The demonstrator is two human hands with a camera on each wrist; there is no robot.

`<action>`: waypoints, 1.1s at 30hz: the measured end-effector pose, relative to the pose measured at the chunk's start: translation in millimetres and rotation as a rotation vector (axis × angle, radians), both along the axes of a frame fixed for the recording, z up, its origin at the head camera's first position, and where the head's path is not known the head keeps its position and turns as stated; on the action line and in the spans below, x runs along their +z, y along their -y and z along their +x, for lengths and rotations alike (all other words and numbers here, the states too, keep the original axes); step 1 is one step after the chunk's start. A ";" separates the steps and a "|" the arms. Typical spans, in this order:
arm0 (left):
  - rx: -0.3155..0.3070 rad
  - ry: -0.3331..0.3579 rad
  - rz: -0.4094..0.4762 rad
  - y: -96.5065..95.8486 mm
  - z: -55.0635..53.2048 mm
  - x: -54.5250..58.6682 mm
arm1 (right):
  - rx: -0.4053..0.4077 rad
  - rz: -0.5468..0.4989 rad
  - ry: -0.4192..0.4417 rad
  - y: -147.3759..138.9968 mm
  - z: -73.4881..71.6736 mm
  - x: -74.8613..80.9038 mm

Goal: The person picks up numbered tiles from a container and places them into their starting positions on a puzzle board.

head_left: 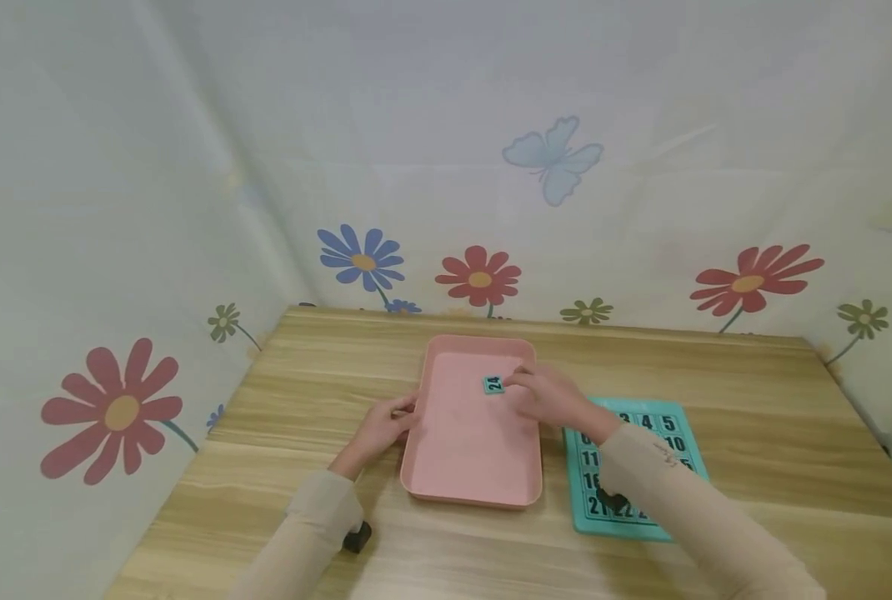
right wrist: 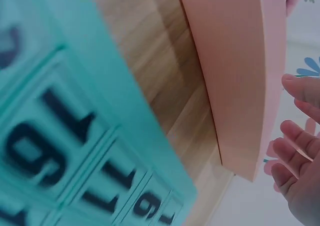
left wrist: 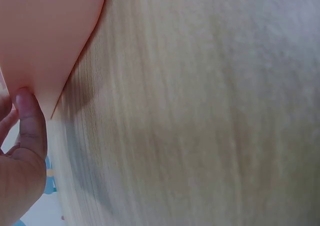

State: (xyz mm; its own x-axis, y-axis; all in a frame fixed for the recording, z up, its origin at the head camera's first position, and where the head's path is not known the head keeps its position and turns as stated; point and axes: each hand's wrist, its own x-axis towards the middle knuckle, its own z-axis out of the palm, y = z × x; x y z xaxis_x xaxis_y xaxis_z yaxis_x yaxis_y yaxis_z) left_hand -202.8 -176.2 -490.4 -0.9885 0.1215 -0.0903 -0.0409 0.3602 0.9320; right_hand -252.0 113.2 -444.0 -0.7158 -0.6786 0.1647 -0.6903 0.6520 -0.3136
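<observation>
A shallow pink tray (head_left: 468, 450) lies on the wooden table. My left hand (head_left: 384, 423) grips its left side; in the left wrist view the thumb (left wrist: 31, 121) presses the outer wall, while the other fingers are partly hidden. My right hand (head_left: 543, 396) reaches over the tray's right rim and pinches a small teal number tile (head_left: 493, 384) marked 24 at its fingertips. In the right wrist view only a thin edge of that tile shows beside the fingers. To the right, partly under my right forearm, lies a teal number board (head_left: 587, 521).
The wooden table (head_left: 326, 367) runs back to a pale curtain (head_left: 416, 125) printed with flowers and a butterfly. Between the tray and the board is a narrow strip of table. My right sleeve (head_left: 694, 508) hides much of the board.
</observation>
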 end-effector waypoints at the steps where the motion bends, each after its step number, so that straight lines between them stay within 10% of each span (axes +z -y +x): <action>1: 0.000 0.001 -0.001 0.0 0.2 0.1 | 0.014 0.000 -0.014 3.7 -3.1 -1.7; 8: -0.018 0.000 0.005 0.1 1.3 0.7 | 0.042 0.068 -0.117 25.3 -19.5 -17.2; 15: -0.020 0.004 0.022 1.3 1.8 0.8 | -0.029 0.174 -0.002 36.9 -28.6 -30.4; 22: -0.038 0.047 0.040 -6.5 14.1 26.7 | -0.053 0.186 0.024 38.2 -28.2 -37.8; 33: -0.007 0.056 0.042 -1.2 3.0 3.0 | -0.005 0.267 0.117 38.3 -17.3 -29.3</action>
